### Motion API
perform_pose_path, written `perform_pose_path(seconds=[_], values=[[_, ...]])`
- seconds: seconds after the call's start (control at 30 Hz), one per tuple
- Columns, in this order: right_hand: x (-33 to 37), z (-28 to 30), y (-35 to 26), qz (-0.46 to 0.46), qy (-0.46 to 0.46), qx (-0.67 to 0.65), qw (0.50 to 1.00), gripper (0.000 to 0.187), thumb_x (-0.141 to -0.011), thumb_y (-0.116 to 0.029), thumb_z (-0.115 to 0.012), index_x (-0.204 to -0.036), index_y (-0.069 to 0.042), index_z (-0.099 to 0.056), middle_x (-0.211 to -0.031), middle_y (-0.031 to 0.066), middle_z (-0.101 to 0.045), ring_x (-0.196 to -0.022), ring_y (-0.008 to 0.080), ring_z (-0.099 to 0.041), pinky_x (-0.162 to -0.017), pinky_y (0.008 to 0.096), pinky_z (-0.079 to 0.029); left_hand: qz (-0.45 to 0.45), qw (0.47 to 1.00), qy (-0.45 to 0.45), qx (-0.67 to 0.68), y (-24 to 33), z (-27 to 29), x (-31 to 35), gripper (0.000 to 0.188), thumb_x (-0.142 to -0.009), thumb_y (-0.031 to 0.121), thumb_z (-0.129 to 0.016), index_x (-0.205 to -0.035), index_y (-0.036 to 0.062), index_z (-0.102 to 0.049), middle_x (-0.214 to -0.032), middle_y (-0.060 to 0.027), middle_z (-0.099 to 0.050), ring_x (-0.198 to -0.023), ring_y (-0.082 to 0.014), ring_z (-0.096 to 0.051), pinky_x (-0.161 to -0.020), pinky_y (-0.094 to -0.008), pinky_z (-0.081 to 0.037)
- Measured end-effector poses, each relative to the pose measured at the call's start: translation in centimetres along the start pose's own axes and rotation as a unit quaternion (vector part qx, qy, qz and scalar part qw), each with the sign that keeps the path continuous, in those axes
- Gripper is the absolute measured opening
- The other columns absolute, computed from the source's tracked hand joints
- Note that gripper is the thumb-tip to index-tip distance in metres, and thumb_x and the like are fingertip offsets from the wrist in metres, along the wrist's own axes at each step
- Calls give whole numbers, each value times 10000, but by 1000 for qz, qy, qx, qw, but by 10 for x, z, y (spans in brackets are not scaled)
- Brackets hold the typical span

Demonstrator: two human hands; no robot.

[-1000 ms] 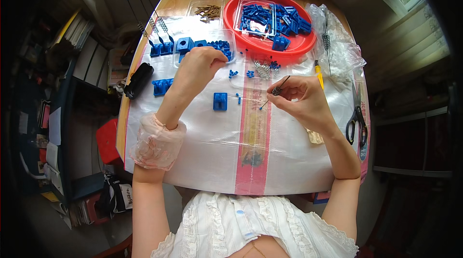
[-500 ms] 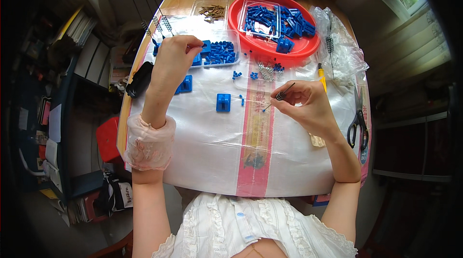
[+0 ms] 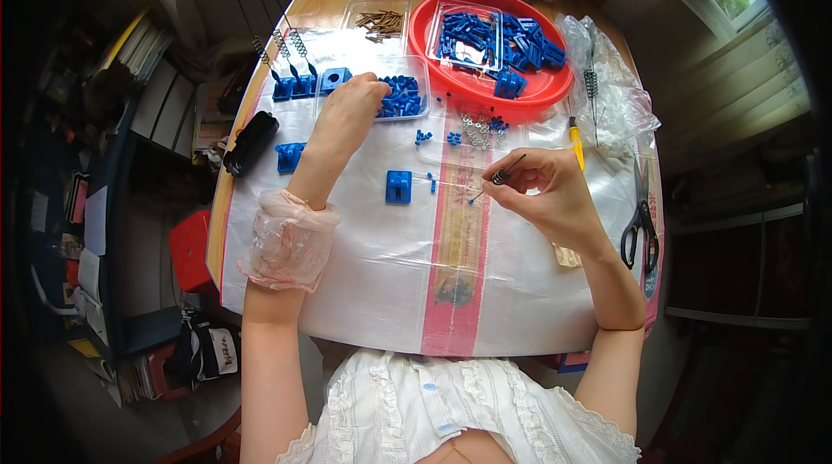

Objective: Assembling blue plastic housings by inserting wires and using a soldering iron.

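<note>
My right hand [image 3: 542, 195] pinches a thin black metal rod with a coiled spring [image 3: 500, 176] around it, held aslant above the table; a blue tip shows at its lower end. My left hand [image 3: 347, 113] reaches over a clear plastic box [image 3: 422, 110] of small blue plastic pieces [image 3: 403, 98]. Its fingers are bent together at those pieces, and whatever is between them is hidden. A square blue block with a round hole [image 3: 334, 78] lies at the box's left side. Between my hands, a blue plastic base [image 3: 399, 188] sits on the sheet beside tiny blue bits [image 3: 432, 182].
A red basin [image 3: 555, 87] holds blue parts, with a tray of brass-coloured pins [image 3: 380, 25] to its left. Spring rods stand in blue bases [image 3: 295, 87] at left, near a black case [image 3: 251, 143]. Scissors [image 3: 640, 234] and a yellow-handled tool [image 3: 576, 143] lie right.
My left hand has moved right and slightly down, from the blue block to the small blue pieces. The block now rests further left. My right hand stays nearly still with the rod.
</note>
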State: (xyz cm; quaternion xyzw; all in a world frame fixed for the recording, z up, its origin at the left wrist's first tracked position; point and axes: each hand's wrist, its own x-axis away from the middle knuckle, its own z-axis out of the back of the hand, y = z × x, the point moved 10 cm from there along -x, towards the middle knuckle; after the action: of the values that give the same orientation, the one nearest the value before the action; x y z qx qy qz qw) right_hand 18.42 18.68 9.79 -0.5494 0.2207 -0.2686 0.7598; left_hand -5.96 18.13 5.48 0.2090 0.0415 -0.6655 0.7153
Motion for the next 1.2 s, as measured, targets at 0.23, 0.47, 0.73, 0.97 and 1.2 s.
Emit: perform_pose_path(seconds=[0.23, 0.47, 0.73, 0.97, 1.2], values=[[-1, 2, 0, 1, -2, 6, 1000, 113, -899, -44, -774, -951, 53, -750, -772, -9, -706, -683, -2, -617, -598, 168, -481, -15, 994, -104, -34, 0, -21, -19, 141, -809, 44, -784, -948, 61, -773, -957, -147, -755, -944, -318, -731, -831, -424, -572], [1, 0, 0, -7, -6, 9, 1000, 125, -900, -52, -775, -959, 56, -750, -781, -7, -711, -691, 2, -621, -612, 172, -492, 25, 987, -158, -2, -4, -24, -28, 157, -765, 49, -788, -921, 53, -775, -951, -142, -770, -920, -304, -740, -832, -407, -580], [1, -1, 0, -7, -6, 3, 1000, 123, -894, -41, -775, -958, 60, -748, -782, -8, -710, -697, 0, -616, -612, 172, -489, 52, 983, -174, 16, -12, -29, -32, 148, -727, 50, -792, -875, 58, -794, -909, -143, -775, -879, -298, -750, -804, -391, -591], [0, 0, 0, -12, -11, 4, 1000, 110, -890, -23, -778, -962, 54, -749, -809, -4, -712, -711, 3, -623, -621, 171, -497, 104, 976, -192, -23, -18, -35, -37, 149, -676, 20, -813, -814, 75, -808, -890, -140, -780, -863, -292, -753, -822, -377, -596], [0, 1, 0, -16, -8, 9, 1000, 109, -890, -27, -783, -967, 46, -755, -813, -8, -714, -701, -2, -613, -605, 168, -484, 127, 972, -199, 12, -19, -23, -35, 169, -655, 38, -819, -823, 55, -816, -893, -145, -786, -848, -275, -760, -812, -357, -600]])
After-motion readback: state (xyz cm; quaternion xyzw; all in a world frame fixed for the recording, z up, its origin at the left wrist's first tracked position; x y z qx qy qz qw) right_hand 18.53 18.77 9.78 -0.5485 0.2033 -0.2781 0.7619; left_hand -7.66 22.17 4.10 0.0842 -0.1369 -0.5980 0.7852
